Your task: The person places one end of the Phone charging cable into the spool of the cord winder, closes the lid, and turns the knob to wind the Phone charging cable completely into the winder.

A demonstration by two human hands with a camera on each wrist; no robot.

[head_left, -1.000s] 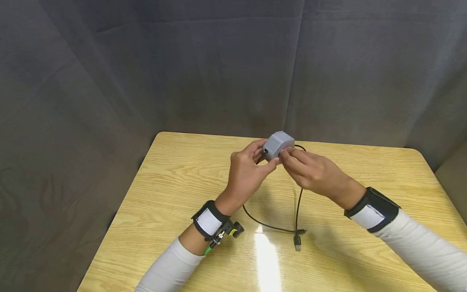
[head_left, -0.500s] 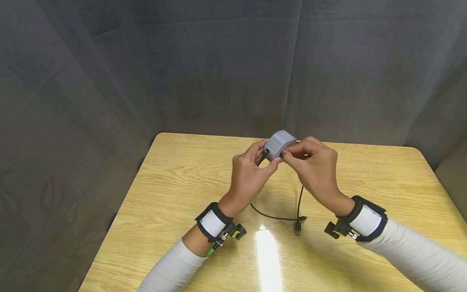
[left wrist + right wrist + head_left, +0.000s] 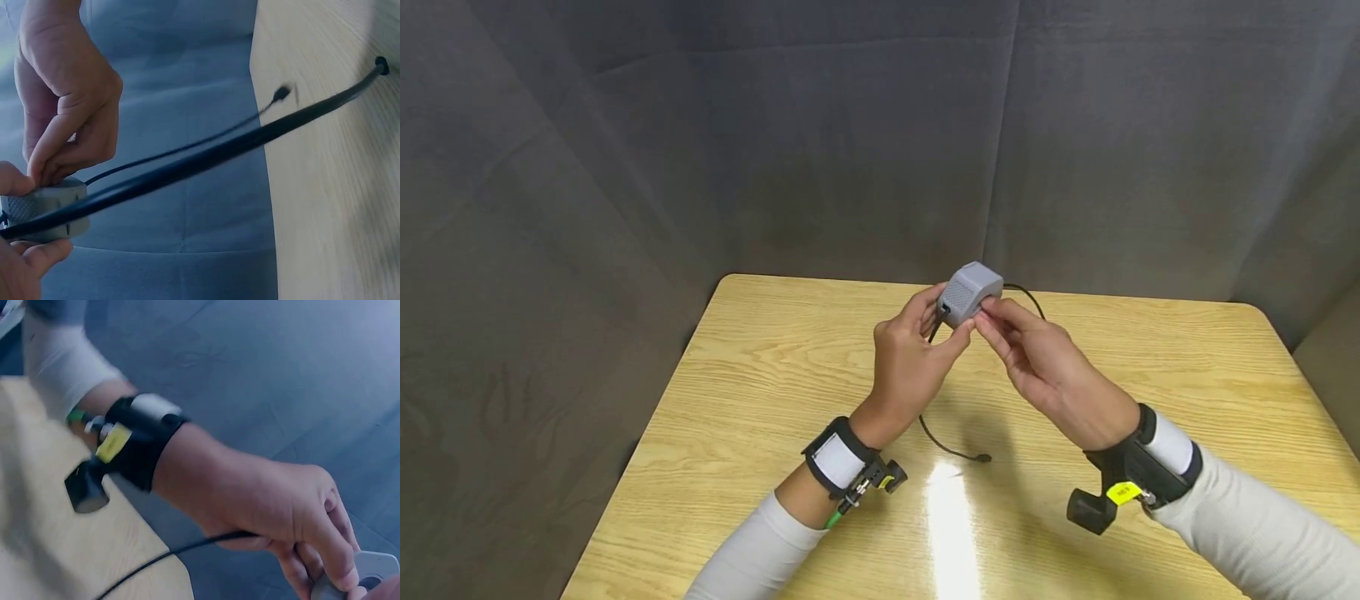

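Note:
A small grey box (image 3: 972, 292) with a perforated face is held above the wooden table (image 3: 760, 392) by both hands. My left hand (image 3: 951, 313) grips its left end between thumb and fingers. From the right, my right hand (image 3: 990, 315) pinches the box with its fingertips, palm turned up. A black cable (image 3: 943, 443) hangs from the box to the table, and another stretch arcs behind the right hand. The left wrist view shows the box (image 3: 42, 209) low at the left, the right hand's fingers (image 3: 59, 159) on top of it, and the cable (image 3: 219, 153) stretched across.
A dark grey curtain (image 3: 850, 142) closes in the table on its far side and both flanks. Both wrists wear black-and-white bands with small cameras. In the right wrist view the left wristband (image 3: 137, 440) and the table's edge (image 3: 62, 550) show.
My right hand has rolled palm-up while staying at the box. The cable was drawn up; its plug that lay on the table is out of sight. The box tilted slightly.

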